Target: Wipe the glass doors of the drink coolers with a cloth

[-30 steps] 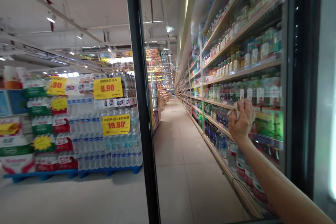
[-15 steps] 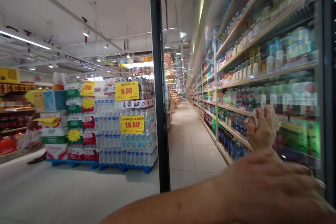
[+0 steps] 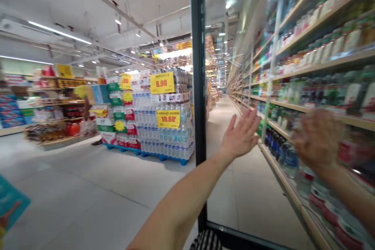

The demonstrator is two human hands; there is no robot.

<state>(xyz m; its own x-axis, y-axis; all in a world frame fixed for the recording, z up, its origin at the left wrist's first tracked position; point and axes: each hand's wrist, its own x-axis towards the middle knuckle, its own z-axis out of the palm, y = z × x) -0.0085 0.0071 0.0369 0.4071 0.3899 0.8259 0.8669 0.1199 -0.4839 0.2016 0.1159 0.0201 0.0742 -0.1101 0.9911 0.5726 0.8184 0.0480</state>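
Note:
My left hand [image 3: 241, 133] is stretched out with its fingers spread and nothing visible in them. It is beside the glass door [image 3: 234, 199]; whether it touches the pane I cannot tell. To the right, my right hand [image 3: 319, 140] is raised in front of the shelved bottles, heavily smeared by motion. Its fingers are unclear, and no cloth can be made out in it. The door's dark frame [image 3: 199, 86] stands upright left of both hands. Bottles [image 3: 293, 160] on the shelves show behind the right hand.
Shelves of drinks [image 3: 304, 107] run far back on the right. Stacked water bottles [image 3: 164, 140] stand on a blue pallet [image 3: 162, 158] at centre left. Further left is a display [image 3: 52, 129] of goods. A teal item [image 3: 11, 199] juts in at the lower left.
The view has swung left. My left arm has gone from lying low across the front to reaching forward, hand raised. The right hand, pressing a white cloth earlier, is now blurred.

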